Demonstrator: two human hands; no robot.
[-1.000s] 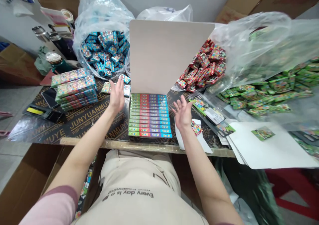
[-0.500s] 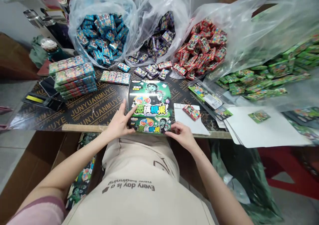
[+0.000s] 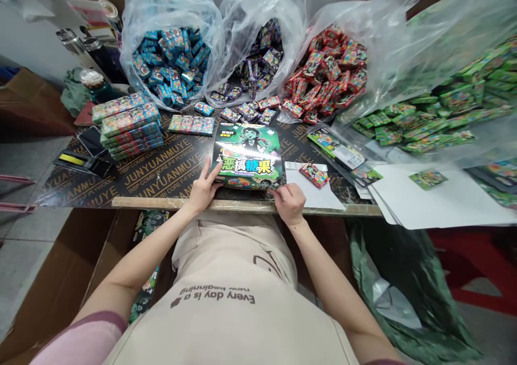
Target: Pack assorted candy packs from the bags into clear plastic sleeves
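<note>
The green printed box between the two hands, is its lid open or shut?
Shut, or nearly: the lid of the green box lies flat, hiding the inside; whether it is fastened, I cannot tell.

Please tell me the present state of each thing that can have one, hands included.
Green candy box: lid down; full closure unclear.
Left hand: fingers spread, touching box.
Right hand: fingers curled at box corner.
Blue-packet bag: open, filled.
Purple-packet bag: open, partly filled.
Red-packet bag: open, filled.
Candy strips: stacked.
</note>
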